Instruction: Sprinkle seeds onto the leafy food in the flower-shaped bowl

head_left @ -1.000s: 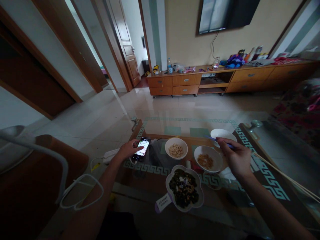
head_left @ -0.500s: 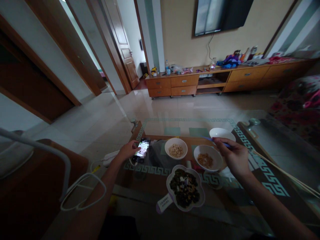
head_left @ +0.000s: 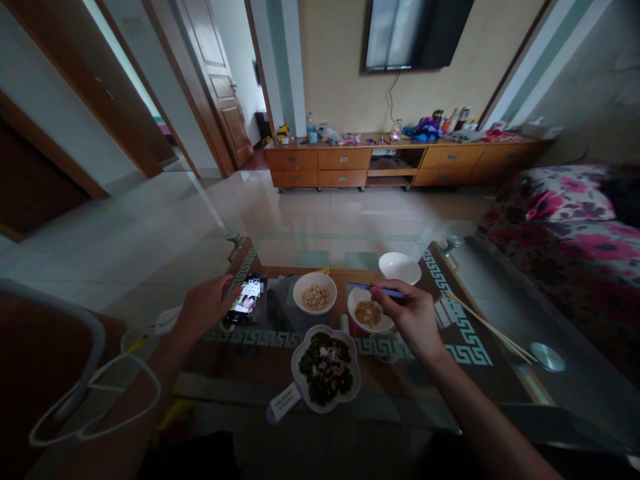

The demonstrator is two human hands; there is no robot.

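My left hand (head_left: 213, 303) is at the left edge of a lit phone (head_left: 245, 301) on the glass table, its fingers stretched out and slightly smeared. Between the thumb and fingers of my right hand (head_left: 413, 313) is a thin purple utensil (head_left: 393, 293), held nearly level above a white bowl (head_left: 387, 326) with brown crumbly food. To the left is another white bowl (head_left: 299, 300) with pale pieces. Nearest me stands a flower-shaped bowl (head_left: 357, 383) of dark green food, with a handle pointing left. Behind my right hand sits a plain white bowl (head_left: 400, 265).
Wooden chopsticks (head_left: 493, 327) lie at the right of the glass table (head_left: 340, 247). A white cable (head_left: 150, 373) loops at the left. Beyond are a low wooden cabinet (head_left: 345, 160) covered with small things, a wall television (head_left: 420, 33) and a flowered sofa (head_left: 575, 247).
The view has turned right, so everything sits further left. My right hand with the purple utensil has come over the bowl of brown food. The phone has stayed in place.
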